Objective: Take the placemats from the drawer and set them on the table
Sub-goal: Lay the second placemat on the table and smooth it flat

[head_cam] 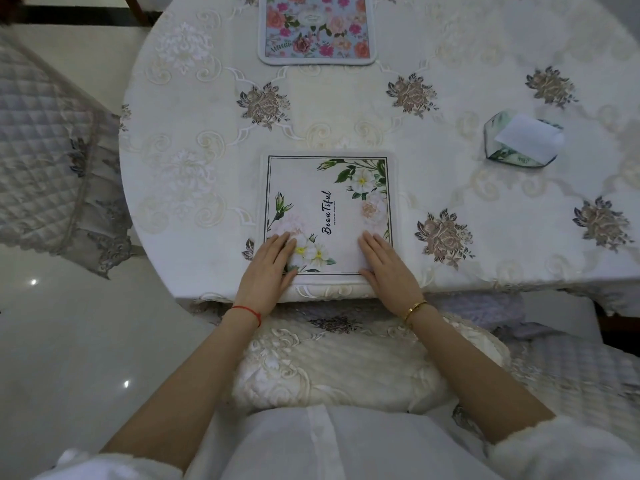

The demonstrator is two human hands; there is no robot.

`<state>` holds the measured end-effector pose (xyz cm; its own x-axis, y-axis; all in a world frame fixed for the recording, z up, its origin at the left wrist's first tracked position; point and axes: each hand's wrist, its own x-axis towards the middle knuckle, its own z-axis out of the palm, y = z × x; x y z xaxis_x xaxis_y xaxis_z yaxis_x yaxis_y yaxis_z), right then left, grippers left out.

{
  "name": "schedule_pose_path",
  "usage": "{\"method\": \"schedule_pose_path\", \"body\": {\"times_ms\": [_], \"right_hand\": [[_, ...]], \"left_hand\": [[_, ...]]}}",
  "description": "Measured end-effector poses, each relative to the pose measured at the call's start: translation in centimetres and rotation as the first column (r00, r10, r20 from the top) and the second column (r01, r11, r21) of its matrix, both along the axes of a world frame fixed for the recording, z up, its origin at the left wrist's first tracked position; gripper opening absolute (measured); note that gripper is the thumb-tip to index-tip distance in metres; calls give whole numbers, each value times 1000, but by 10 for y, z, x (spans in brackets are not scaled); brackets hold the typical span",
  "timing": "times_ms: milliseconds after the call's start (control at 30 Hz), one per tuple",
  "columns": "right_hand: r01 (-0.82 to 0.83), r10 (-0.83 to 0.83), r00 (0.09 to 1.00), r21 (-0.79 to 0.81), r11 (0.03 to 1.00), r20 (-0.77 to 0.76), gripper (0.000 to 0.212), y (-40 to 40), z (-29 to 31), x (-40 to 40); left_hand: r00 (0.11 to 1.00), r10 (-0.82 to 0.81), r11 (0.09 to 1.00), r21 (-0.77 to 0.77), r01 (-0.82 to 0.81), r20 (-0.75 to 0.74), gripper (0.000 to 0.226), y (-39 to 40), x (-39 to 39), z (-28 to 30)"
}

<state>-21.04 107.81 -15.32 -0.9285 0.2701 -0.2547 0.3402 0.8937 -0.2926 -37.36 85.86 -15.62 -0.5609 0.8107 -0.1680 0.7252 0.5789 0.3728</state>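
A white placemat (329,209) with green leaves, pale flowers and the word "Beautiful" lies flat near the front edge of the round table (194,188). My left hand (268,271) rests palm down on its near left corner, fingers straight and together. My right hand (388,268) lies flat on its near right corner in the same way. Neither hand grips anything. A second placemat (317,27), blue with pink and orange roses, lies at the far side of the table, its top cut off by the frame.
An embroidered cream tablecloth covers the table. A green tissue box (523,142) with a white tissue sticking out stands to the right. A cushioned chair (346,362) sits between me and the table, another quilted chair (45,150) stands at the left. The floor is glossy white tile.
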Motion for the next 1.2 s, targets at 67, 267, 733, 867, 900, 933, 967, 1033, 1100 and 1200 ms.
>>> {"method": "schedule_pose_path", "body": {"times_ms": [67,267,733,867,900,933,967,1033,1100,1200], "right_hand": [[32,-32,999,8,999,12,63,10,-1,13],[113,-114,994,26,993,5,60,39,6,26],[25,-25,999,-2,1000,-43,55,52,1,-168],[7,-9,999,-29,1000,-49,58,58,-6,-174],[6,-8,998,-34,999,-55,59,62,-8,-171],[17,-20,998,-45,999,-62,60,66,-8,-166],[39,-43,996,-57,998,-73,60,72,-8,-161],[80,-87,991,-64,995,-100,58,85,-8,-147],[118,-122,985,-47,992,-122,56,95,-7,-135],[207,-207,967,-17,978,-149,55,101,-6,-127]], "left_hand": [[1000,23,1000,0,-23,-19,61,-10,-3,-1],[998,45,999,5,-45,-35,59,-18,-19,-4],[999,-21,1000,22,22,-47,58,109,-113,3],[999,36,999,10,-36,-23,60,120,-127,-5],[998,51,999,14,-51,-28,60,118,-128,-7],[997,66,998,25,-65,-33,61,115,-129,-9],[996,79,996,40,-77,-37,61,113,-129,-10],[994,99,993,61,-97,-41,62,109,-131,-11],[989,138,989,68,-135,-49,63,105,-132,-11],[975,217,975,58,-215,-36,63,100,-131,-10]]}}
